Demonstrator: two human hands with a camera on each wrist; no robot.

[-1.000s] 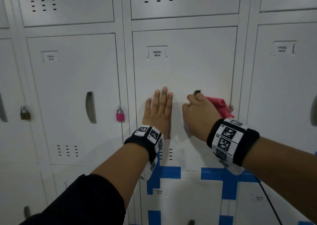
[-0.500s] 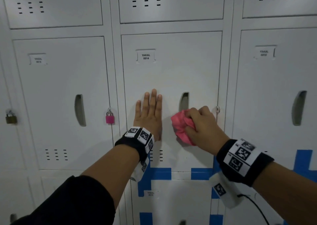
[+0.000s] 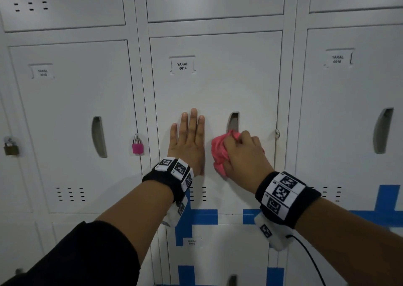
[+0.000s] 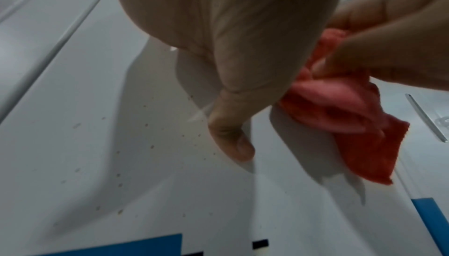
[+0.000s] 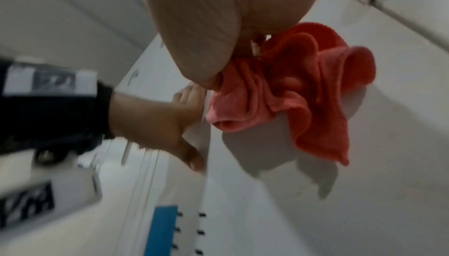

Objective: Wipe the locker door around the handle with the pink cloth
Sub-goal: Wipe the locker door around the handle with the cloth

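The white locker door (image 3: 218, 85), labelled YAKAL 0014, fills the middle of the head view. Its recessed grey handle (image 3: 233, 120) shows above my right hand (image 3: 242, 152). That hand grips the bunched pink cloth (image 3: 219, 152) and presses it against the door over the handle's lower end. The right wrist view shows the cloth (image 5: 291, 91) spilling from under the palm onto the door. My left hand (image 3: 189, 139) lies flat on the same door, fingers straight and pointing up, left of the handle. In the left wrist view its thumb (image 4: 230, 141) touches the door beside the cloth (image 4: 340, 118).
A pink padlock (image 3: 137, 147) hangs on the locker to the left, and a brass padlock (image 3: 11, 148) further left. The neighbouring doors have their own handles (image 3: 99, 136) (image 3: 382, 130). Blue tape (image 3: 205, 217) marks the lockers below. A hasp (image 3: 277, 133) sits at the door's right edge.
My right hand with the cloth went from the right of the handle down to its lower left, then back up onto the handle's lower end. My left hand stayed flat on the door.
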